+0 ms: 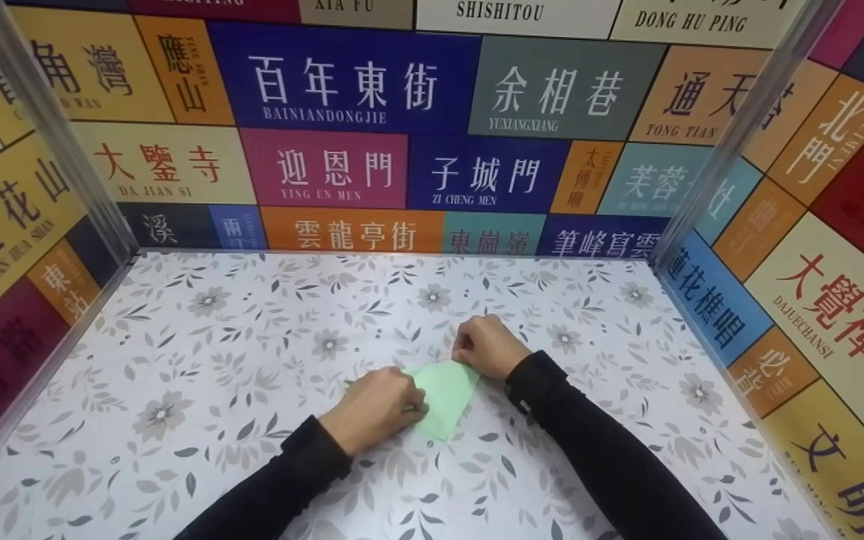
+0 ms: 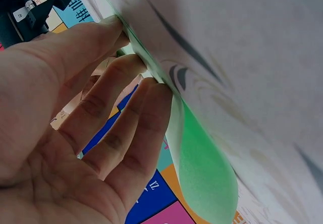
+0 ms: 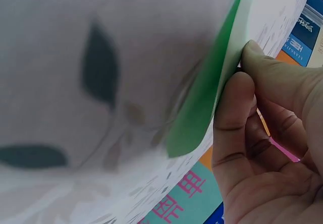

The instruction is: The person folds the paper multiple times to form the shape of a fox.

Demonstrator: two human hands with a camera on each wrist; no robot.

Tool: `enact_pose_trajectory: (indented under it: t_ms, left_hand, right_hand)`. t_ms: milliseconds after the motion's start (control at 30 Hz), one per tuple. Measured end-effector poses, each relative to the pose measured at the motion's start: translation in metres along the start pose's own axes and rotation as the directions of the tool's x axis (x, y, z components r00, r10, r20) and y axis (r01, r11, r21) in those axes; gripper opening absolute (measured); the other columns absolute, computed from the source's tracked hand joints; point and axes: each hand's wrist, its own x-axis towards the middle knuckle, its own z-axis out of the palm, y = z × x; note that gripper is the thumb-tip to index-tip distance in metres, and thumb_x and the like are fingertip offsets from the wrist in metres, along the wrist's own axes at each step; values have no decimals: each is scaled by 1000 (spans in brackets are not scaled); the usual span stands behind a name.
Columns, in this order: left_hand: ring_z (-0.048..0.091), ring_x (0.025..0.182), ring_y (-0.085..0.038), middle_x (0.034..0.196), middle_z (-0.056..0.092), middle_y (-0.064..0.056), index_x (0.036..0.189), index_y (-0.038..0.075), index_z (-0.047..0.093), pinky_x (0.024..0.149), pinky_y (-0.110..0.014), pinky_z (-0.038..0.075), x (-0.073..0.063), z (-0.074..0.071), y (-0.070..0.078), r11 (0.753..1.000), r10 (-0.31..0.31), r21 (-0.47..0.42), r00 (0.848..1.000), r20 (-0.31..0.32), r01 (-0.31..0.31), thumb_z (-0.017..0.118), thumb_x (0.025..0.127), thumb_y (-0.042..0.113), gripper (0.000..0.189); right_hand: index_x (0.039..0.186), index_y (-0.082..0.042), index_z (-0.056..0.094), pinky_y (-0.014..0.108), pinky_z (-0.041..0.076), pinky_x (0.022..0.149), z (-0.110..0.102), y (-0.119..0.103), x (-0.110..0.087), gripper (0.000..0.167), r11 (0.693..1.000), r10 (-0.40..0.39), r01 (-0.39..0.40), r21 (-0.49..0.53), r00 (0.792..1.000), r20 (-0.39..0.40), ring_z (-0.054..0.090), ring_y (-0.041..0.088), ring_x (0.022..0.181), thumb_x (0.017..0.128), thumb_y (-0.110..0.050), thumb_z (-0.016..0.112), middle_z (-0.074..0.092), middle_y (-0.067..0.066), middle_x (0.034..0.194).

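At the far left stands a wall of coloured rectangular panels (image 1: pixel 19 217), yellow, magenta and orange among them, printed with large Chinese characters. A clear, upright plastic-looking post (image 1: pixel 57 127) marks the corner. From there a tabletop (image 1: pixel 252 360), white with grey and beige flowers and leaves, spreads across the lower part of the head view. Behind it, a back wall of similar lettered panels (image 1: pixel 342 90) runs across, in blue, pink, grey, orange and teal.

A black long sleeve (image 1: pixel 267 480) leads up to the left hand (image 1: pixel 372 409). Its fingers are bent, and the thumb and fingertips hold the edge of a thin, pale-green paper sheet (image 1: pixel 447 397). The sheet is on the tabletop between the two hands, with a corner pointing toward the person and a small green tip showing left of the left hand. In the left wrist view part of it bends over in a rounded curl, deeper green on one face.

To the right and slightly farther from the person is the right hand (image 1: pixel 492 345), its thumb and index finger nearly together, pinching the sheet's edge. Its other fingers are curled in. A second black sleeve (image 1: pixel 612 450) runs down from it to the lower right.

Farther right come another clear post (image 1: pixel 747 112) and a right-hand wall of lettered panels (image 1: pixel 829 300) in cream, blue, orange, red and yellow.
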Motion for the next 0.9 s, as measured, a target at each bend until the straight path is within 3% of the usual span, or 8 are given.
enact_pose_trajectory:
  t_ms: [133, 567, 900]
  left_hand:
    - [52, 67, -12, 69, 74, 2, 73, 16, 81, 63, -27, 47, 0, 1, 0, 1000, -16, 1, 1000, 2, 16, 88, 96, 10, 25]
    - [60, 72, -13, 79, 83, 1, 82, 17, 86, 70, -28, 56, 0, 1, 0, 999, -41, -30, 999, 21, 41, 90, 97, 12, 17]
    - [60, 71, -13, 77, 81, 3, 80, 16, 85, 67, -26, 54, 0, 0, 0, 1000, -14, -23, 1000, 19, 14, 91, 95, 9, 18]
  right_hand:
    - [91, -4, 86, 37, 62, 76, -4, 10, -5, 6, 1000, 12, -12, 3, 1000, -13, 68, 15, 73, 95, 0, 89, 84, 8, 84]
    - [91, -2, 85, 44, 63, 82, -21, 37, -22, 8, 998, 58, -58, 8, 997, -51, 74, 23, 79, 97, -2, 90, 84, 11, 87]
    - [90, -3, 85, 46, 63, 85, -25, 49, -26, 9, 995, 102, -102, 7, 992, -78, 73, 23, 81, 96, -4, 92, 83, 9, 86]
